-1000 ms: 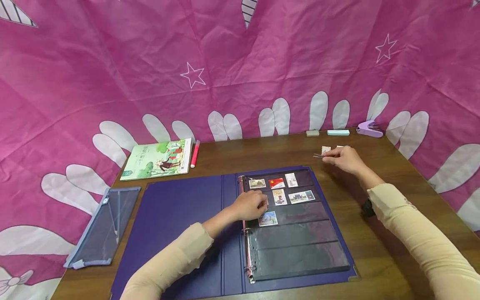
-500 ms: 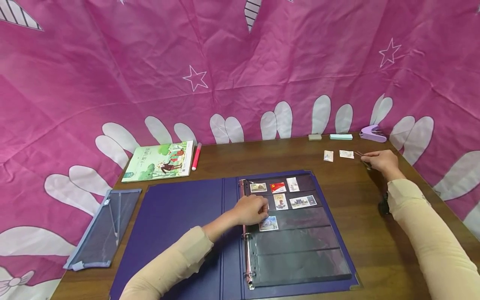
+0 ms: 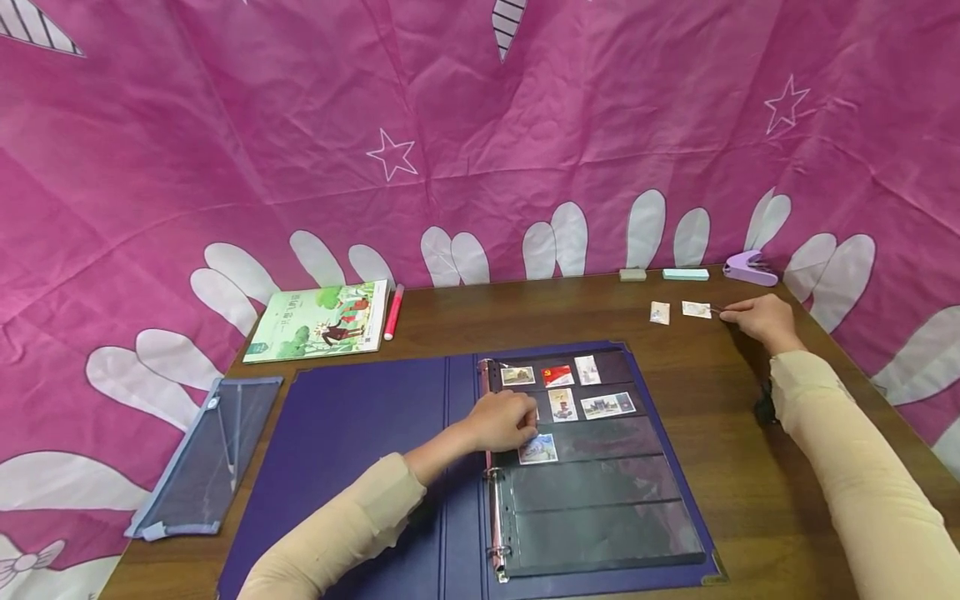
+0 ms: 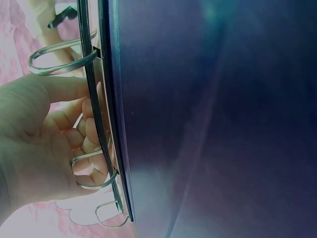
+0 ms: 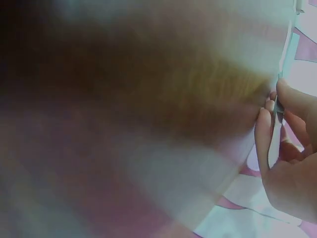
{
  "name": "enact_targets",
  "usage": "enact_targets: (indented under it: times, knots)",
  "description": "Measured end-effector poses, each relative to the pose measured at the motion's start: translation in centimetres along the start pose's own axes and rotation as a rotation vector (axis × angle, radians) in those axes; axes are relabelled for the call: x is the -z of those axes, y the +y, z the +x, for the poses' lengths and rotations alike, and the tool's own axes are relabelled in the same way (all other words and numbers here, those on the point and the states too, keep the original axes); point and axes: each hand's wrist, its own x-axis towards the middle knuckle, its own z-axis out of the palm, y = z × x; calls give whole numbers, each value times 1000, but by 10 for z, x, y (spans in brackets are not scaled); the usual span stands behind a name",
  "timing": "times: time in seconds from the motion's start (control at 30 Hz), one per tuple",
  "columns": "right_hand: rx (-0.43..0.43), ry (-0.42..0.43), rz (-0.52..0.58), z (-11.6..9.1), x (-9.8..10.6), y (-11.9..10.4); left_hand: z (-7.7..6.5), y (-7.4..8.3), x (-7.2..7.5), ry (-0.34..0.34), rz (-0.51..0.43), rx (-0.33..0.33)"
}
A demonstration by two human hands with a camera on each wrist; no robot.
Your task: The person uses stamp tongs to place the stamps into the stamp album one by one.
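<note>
My right hand [image 3: 761, 321] pinches a pair of metal tweezers [image 5: 275, 131] between thumb and fingers. In the head view, the tweezers' tips reach the right end of a pale stamp [image 3: 696, 310] lying on the table. Another small stamp [image 3: 660, 313] lies just left of that one. My left hand [image 3: 504, 421], its fingers loosely curled, rests on the black page [image 3: 600, 483] of a blue ring-binder stamp album [image 3: 360, 467]. Its fingertips are at the upper left corner of a bluish stamp [image 3: 538, 449] in the third row. Several other stamps, including a red one [image 3: 557, 377], sit in the top two rows.
An eraser [image 3: 632, 275], a pale blue bar [image 3: 686, 274] and a purple stapler-like tool [image 3: 750, 267] line the back right edge. A green picture book [image 3: 318, 321] and a red marker [image 3: 393, 312] lie back left. A mesh zip pouch [image 3: 206, 458] lies at the left edge.
My right hand moved right with the tweezers, uncovering the two loose stamps, then shifted slightly left to bring the tips to the right stamp. My left hand stays on the album page.
</note>
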Motion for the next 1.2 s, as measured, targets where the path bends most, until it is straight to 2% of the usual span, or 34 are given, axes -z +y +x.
enact_targets:
  times: [0.17,0.37,0.5,0.6,0.8,1.0,1.1,1.2]
  knots:
    - [14,-23,-32,-1,2,-2,-1,2,0,-10,0,-6]
    - [4,9,-54,2,9,1,2,3,4,-7,20,-13]
    - [-55,36,35,2,15,3,4,4,6,-11,31,-17]
    - [-66,53,100,-2,23,-2,3,3,6,-6,33,-19]
    - [26,58,175,-15,33,-40,-1,1,4,-8,25,-17]
    - [182,-4,285,-46,17,-93,-1,0,2,-6,20,-24]
    - [240,-91,311,-64,-2,-118,0,-1,2,-4,14,-24]
    - [256,-235,372,-80,-23,-137,1,-1,2,-7,12,-21]
